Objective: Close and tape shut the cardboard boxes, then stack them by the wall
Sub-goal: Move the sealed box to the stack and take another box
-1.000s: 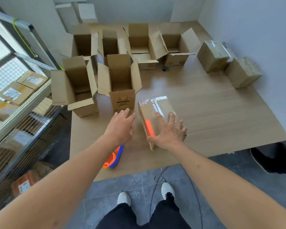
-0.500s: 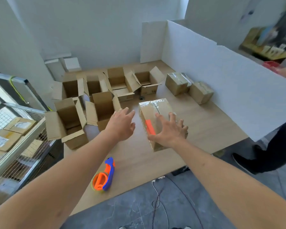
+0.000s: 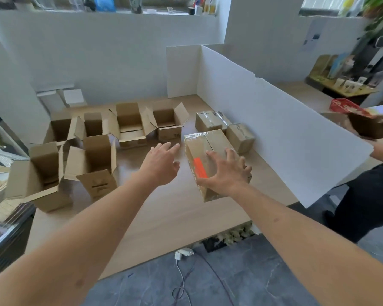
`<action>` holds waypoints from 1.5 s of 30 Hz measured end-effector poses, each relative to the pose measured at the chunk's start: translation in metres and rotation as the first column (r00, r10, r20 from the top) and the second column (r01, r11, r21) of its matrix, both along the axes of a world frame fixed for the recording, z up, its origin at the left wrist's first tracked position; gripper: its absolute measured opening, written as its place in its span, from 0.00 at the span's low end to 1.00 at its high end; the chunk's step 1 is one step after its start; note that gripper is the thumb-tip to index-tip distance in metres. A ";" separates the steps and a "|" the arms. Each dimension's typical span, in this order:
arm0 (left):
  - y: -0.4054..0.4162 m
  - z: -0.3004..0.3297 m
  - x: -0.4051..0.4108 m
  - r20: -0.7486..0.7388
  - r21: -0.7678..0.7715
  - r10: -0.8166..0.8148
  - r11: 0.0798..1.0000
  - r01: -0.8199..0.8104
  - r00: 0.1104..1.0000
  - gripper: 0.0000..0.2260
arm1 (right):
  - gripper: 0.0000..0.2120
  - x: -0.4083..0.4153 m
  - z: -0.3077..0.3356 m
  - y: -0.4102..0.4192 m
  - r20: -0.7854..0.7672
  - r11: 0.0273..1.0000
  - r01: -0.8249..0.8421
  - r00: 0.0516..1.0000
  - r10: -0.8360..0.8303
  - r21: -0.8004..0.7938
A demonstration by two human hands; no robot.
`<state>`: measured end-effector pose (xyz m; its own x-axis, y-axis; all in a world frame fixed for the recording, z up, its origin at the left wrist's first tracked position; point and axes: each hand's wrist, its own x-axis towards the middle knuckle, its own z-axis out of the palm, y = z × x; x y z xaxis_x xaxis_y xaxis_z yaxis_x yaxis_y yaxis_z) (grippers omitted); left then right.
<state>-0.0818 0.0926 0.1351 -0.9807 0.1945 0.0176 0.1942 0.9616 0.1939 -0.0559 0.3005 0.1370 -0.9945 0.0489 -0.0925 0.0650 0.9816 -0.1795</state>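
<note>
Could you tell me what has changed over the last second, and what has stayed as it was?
Mostly the view: the head tilted up, so the tape dispenser near the table edge dropped out of sight. The right hand stays spread on the taped box, which has not visibly moved; the left hand still hovers open beside it. The open boxes and the two sealed boxes by the wall are unmoved.

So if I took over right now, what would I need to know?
Right hand rests with spread fingers on the taped box, thumb at its side. Left hand is open, beside it, holding nothing.
Done: two sealed boxes sit by the white wall; this third one is taped.
Left: move it over to them, then close, tape and stack six open boxes.
</note>
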 end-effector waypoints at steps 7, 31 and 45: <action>0.107 -0.007 -0.019 0.043 -0.014 -0.015 1.000 0.016 0.999 0.25 | 0.47 -0.016 -0.007 0.109 0.065 1.000 0.012 0.998 -0.013 0.011; 0.288 -0.121 -0.212 0.293 0.018 -0.167 0.985 0.170 0.941 0.23 | 0.46 -0.187 -0.108 0.275 0.317 0.988 0.148 0.935 -0.157 0.053; 0.347 -0.183 -0.243 0.439 0.001 0.048 0.999 -0.054 0.897 0.23 | 0.45 -0.256 -0.185 0.327 0.422 0.998 -0.061 0.906 0.041 0.032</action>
<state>-0.3244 0.4395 -0.0484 -0.8980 0.1466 -0.4149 0.0373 0.9649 0.2601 -0.3123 0.6275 -0.0476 -0.8648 0.0126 -0.5019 0.0747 0.9918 -0.1038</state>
